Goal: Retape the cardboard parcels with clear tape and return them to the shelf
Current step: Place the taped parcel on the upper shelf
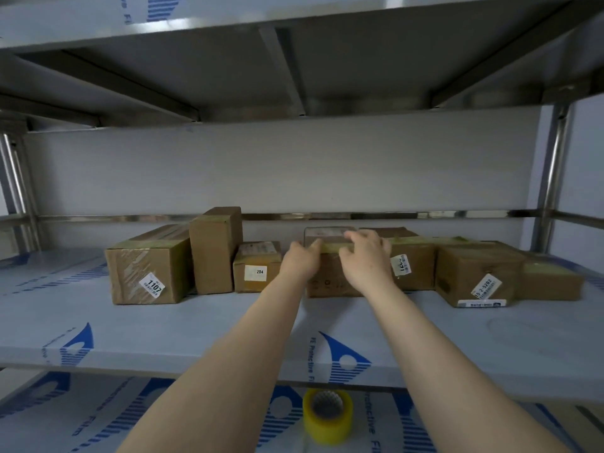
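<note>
Right grip (366, 256): curled over the parcel (330, 282) top edge, grasping it.
Left grip (302, 261): touches that edge; hold cannot be told.
Advice: draw it straight forward, kept level.
Tape roll (327, 415): on the shelf below.

Dim even light, soft focus, bowed edges

Single head view: camera at shelf (457, 338) height, facing the rack's back panel, looking forward and slightly down, close, wide-angle.
</note>
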